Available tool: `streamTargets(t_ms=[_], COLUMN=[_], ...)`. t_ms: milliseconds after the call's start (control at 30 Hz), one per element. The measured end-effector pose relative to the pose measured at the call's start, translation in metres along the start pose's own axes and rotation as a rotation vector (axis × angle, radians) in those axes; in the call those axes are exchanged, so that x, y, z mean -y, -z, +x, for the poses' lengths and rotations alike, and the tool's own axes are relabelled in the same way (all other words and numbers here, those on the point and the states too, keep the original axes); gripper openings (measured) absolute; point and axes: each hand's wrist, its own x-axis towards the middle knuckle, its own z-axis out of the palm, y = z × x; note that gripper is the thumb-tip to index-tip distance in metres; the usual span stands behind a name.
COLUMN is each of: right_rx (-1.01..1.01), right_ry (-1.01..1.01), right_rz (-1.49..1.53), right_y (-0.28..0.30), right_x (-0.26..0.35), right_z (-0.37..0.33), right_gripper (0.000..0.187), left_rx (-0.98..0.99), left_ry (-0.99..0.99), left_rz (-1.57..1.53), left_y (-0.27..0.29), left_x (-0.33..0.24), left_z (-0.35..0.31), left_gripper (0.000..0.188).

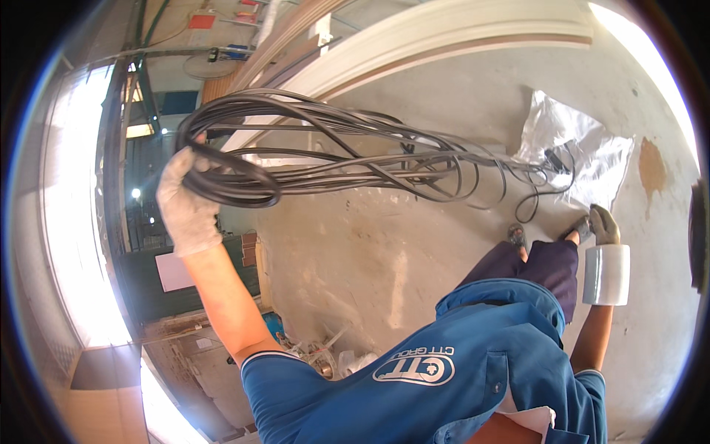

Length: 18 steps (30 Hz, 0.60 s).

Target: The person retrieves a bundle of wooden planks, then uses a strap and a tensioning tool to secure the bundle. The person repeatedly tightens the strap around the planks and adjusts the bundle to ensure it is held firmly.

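Note:
My left hand (189, 203), in a pale glove, is raised at the left and closed round one end of a long bundle of looped black cable (347, 161). The loops stretch right across the view, and the far end droops toward the floor, with a small dark plug-like piece (556, 160) there. My right hand (605, 224), also gloved, hangs low at the right with its fingers loosely extended and partly visible. A roll of clear film (606, 275) sits round my right wrist, hiding part of it.
A shiny clear plastic sheet (566, 144) lies on the grey floor (333, 259) beyond my feet. Long cream mouldings (458, 37) run along the top. At lower left are a green-edged bench (166, 285) and loose scraps (333, 355) on the floor.

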Motion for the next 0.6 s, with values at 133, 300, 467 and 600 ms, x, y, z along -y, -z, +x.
streamTargets(t_ms=[133,300,467,600], right_rx=[0.011,0.011,0.055,0.110], right_ry=[-0.078,0.016,0.053,0.209], right_rz=[-0.075,-0.082,-0.190,-0.362], right_y=[0.001,-0.010,-0.046,-0.094], right_x=[0.008,0.054,0.090,0.111], right_z=[0.001,-0.020,-0.013,0.004], right_gripper=[0.037,0.051,0.048,0.045], left_rx=[-0.110,-0.093,-0.094,-0.204], left_ry=[-0.036,0.039,-0.185,-0.506], left_rz=[0.082,0.007,0.170,0.457], left_y=[0.004,0.030,0.053,0.060], left_x=[0.013,0.000,-0.056,-0.090], left_z=[0.006,0.019,-0.015,-0.044], left_gripper=[0.022,0.028,0.046,0.051])
